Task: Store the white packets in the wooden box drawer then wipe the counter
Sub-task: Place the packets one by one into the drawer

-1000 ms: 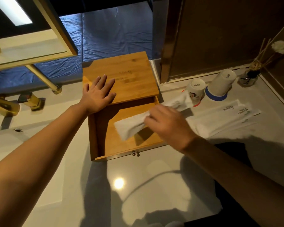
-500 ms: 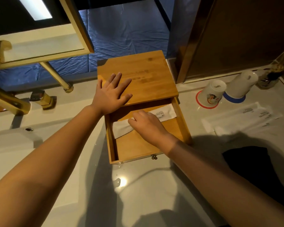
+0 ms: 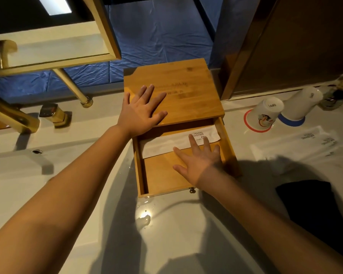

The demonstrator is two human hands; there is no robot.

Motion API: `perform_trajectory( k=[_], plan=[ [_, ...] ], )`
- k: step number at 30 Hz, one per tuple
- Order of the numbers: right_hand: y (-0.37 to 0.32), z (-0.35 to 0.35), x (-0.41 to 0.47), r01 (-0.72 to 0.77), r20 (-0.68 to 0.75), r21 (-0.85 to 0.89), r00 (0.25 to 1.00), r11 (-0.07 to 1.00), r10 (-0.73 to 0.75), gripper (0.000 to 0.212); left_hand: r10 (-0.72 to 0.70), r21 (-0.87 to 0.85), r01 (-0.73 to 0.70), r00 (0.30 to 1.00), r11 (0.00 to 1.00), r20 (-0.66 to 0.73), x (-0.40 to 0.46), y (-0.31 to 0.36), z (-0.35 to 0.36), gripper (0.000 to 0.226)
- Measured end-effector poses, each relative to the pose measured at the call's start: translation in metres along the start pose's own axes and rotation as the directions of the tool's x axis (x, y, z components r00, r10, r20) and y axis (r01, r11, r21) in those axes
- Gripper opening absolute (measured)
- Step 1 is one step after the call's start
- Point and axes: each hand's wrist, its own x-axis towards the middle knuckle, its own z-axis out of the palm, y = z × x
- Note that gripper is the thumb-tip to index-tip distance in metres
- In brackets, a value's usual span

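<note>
The wooden box (image 3: 186, 89) stands on the white counter (image 3: 176, 234) with its drawer (image 3: 162, 177) pulled out toward me. One white packet (image 3: 166, 144) lies across the back of the drawer. My left hand (image 3: 141, 113) rests flat on the box lid, fingers spread. My right hand (image 3: 198, 161) hovers open over the drawer, fingertips at the packet's printed end. More white packets (image 3: 303, 143) lie on the counter to the right.
Two upturned cups (image 3: 265, 115) on red and blue coasters stand right of the box, a reed diffuser (image 3: 337, 95) behind them. A black cloth (image 3: 313, 210) lies at the right. A gold tap (image 3: 12, 115) and the sink (image 3: 18, 175) are at the left.
My right hand carried a packet from the counter into the drawer, laid it at the back and let go; its fingers are now spread. My left hand stayed on the lid.
</note>
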Motion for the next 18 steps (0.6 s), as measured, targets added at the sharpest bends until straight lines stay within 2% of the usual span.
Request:
perform_trajectory(
  k=[4,11,18],
  plan=[
    [-0.003,0.0,0.005,-0.028,-0.02,0.003,0.999,1.0,0.028,0.065,-0.003,0.0,0.003,1.0,1.0,0.003,0.0,0.001,0.0,0.059],
    [-0.011,-0.001,0.022,-0.063,-0.179,0.047,0.981,0.997,0.07,0.064,0.004,-0.004,-0.004,1.0,1.0,-0.009,0.0,0.0,0.0,0.06],
    [-0.009,-0.006,0.035,-0.06,-0.224,0.058,0.972,0.997,0.071,0.064,0.006,-0.003,-0.006,1.0,1.0,-0.015,0.0,0.001,0.0,0.06]
  ],
)
